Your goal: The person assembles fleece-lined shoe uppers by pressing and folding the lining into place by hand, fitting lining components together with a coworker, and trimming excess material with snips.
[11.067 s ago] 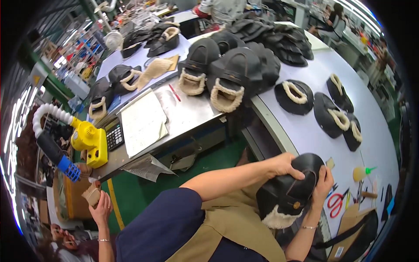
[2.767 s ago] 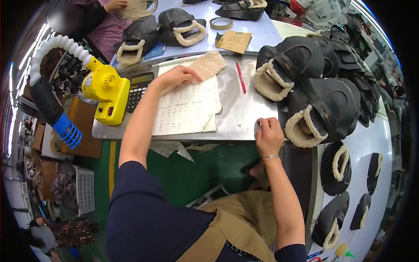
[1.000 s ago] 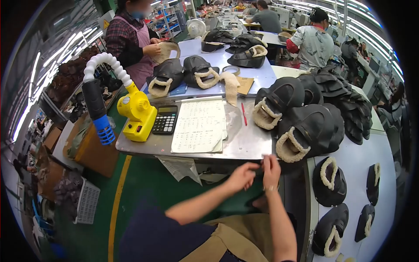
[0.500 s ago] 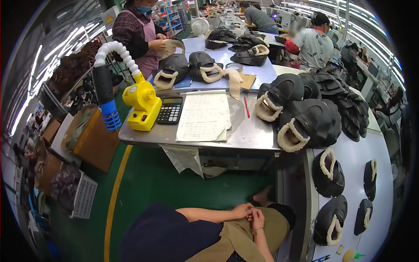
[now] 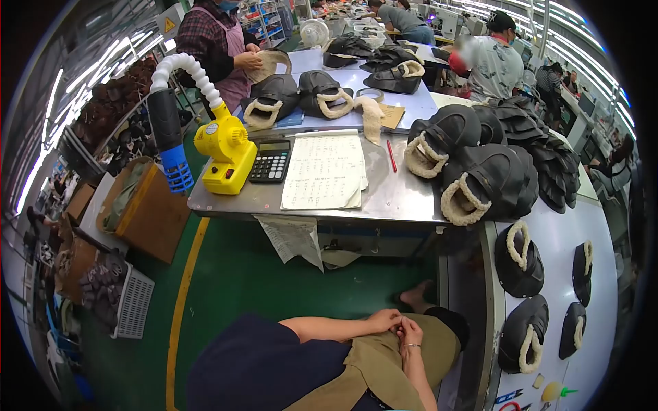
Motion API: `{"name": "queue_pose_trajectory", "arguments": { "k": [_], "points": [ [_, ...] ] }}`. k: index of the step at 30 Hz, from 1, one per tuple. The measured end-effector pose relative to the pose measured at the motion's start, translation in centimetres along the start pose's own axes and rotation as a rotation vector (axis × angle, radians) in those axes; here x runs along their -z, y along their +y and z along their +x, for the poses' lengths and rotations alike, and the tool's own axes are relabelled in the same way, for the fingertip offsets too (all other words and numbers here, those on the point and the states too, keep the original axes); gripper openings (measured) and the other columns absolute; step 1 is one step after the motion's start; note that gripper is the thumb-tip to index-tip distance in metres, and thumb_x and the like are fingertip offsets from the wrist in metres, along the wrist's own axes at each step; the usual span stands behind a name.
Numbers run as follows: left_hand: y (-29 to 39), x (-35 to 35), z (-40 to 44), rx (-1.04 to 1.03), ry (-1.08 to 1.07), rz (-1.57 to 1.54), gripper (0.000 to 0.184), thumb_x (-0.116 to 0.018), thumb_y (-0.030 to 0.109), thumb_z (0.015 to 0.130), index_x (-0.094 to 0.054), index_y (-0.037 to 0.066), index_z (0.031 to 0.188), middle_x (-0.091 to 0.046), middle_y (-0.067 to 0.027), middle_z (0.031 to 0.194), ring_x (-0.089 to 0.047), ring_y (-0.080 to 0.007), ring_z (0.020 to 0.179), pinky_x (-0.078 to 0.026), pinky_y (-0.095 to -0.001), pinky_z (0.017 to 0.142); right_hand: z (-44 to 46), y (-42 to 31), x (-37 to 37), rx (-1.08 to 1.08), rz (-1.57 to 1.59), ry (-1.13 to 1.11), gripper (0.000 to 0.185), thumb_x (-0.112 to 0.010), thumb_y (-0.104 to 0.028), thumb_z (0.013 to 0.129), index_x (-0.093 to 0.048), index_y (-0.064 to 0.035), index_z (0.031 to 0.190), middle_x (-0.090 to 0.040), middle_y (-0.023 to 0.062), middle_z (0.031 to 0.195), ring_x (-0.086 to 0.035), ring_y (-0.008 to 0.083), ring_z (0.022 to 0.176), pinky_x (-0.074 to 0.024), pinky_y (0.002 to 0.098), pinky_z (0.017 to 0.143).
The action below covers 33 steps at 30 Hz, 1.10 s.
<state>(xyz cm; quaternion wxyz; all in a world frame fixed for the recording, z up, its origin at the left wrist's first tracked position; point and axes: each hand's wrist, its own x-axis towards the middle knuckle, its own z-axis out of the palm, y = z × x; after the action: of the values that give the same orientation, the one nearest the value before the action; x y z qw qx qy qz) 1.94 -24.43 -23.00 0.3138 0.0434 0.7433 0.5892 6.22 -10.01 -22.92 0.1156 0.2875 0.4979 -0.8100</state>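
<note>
My left hand (image 5: 385, 320) and my right hand (image 5: 410, 333) meet over my lap, fingertips pinched together. Whatever sits between the fingers, if anything, is too small to make out. Beneath them lies my olive apron (image 5: 373, 359). To the right of my hands, on a white bench, black shoe uppers with cream fleece trim stand in pairs, among them one large upper (image 5: 510, 335) and a smaller upper (image 5: 572, 329). Neither hand touches them.
Ahead, a metal table (image 5: 404, 198) bears a yellow blower (image 5: 223, 154) with a hose, a calculator (image 5: 270, 162), a written notepad (image 5: 322, 171), a red pen (image 5: 391, 156) and piled uppers (image 5: 490, 178). A co-worker (image 5: 219, 55) handles a piece beyond. A white basket (image 5: 134, 301) stands left.
My view has tilted slightly, so the table appears higher. My hands stay together on my lap, with the right hand's fingers shifted a little. The co-worker's piece has turned slightly.
</note>
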Motion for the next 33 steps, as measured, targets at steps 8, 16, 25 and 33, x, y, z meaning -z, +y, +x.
{"name": "queue_pose_trajectory", "arguments": {
  "k": [8, 16, 25, 33],
  "points": [
    [0.5, -0.3, -0.2, -0.006, 0.027, 0.023, 0.036, -0.061, 0.039, 0.090, -0.063, 0.004, 0.099, -0.066, -0.0056, 0.074, -0.061, -0.0134, 0.064, -0.048, -0.0290, 0.062, 0.0, -0.2, 0.4, -0.044, 0.146, -0.016, 0.012, -0.064, -0.018, 0.092, -0.060, -0.0101, 0.084, -0.057, -0.0016, 0.069, -0.054, 0.0078, 0.059, -0.0483, 0.0196, 0.050],
    [1.4, -0.2, -0.7, -0.007, -0.015, 0.173, 0.041, -0.061, 0.045, 0.089, -0.064, 0.005, 0.099, -0.065, -0.0049, 0.074, -0.060, -0.0127, 0.063, -0.047, -0.0294, 0.062, 0.0, -0.4, 0.2, -0.083, 0.039, 0.025, 0.022, -0.056, -0.026, 0.096, -0.057, -0.0106, 0.081, -0.049, -0.0020, 0.062, -0.048, 0.0082, 0.050, -0.0451, 0.0209, 0.044],
    [0.4, 0.3, 0.5, -0.029, 0.084, -0.031, 0.030, -0.049, 0.032, 0.098, -0.057, 0.005, 0.088, -0.060, -0.0043, 0.069, -0.057, -0.0126, 0.060, -0.047, -0.0303, 0.059, 0.7, -0.2, -0.8, -0.015, -0.074, 0.054, 0.010, -0.063, -0.016, 0.092, -0.059, -0.0096, 0.085, -0.055, -0.0003, 0.069, -0.053, 0.0093, 0.058, -0.0472, 0.0211, 0.048],
    [-0.5, 0.0, 0.7, 0.077, 0.188, -0.041, 0.025, -0.051, 0.025, 0.092, -0.057, 0.003, 0.080, -0.058, -0.0063, 0.064, -0.055, -0.0160, 0.057, -0.044, -0.0318, 0.055, 0.7, -0.2, -0.6, -0.054, -0.039, 0.023, 0.027, -0.058, -0.035, 0.095, -0.054, -0.0137, 0.080, -0.047, -0.0041, 0.063, -0.051, 0.0090, 0.056, -0.0473, 0.0237, 0.047]
  ]
}}
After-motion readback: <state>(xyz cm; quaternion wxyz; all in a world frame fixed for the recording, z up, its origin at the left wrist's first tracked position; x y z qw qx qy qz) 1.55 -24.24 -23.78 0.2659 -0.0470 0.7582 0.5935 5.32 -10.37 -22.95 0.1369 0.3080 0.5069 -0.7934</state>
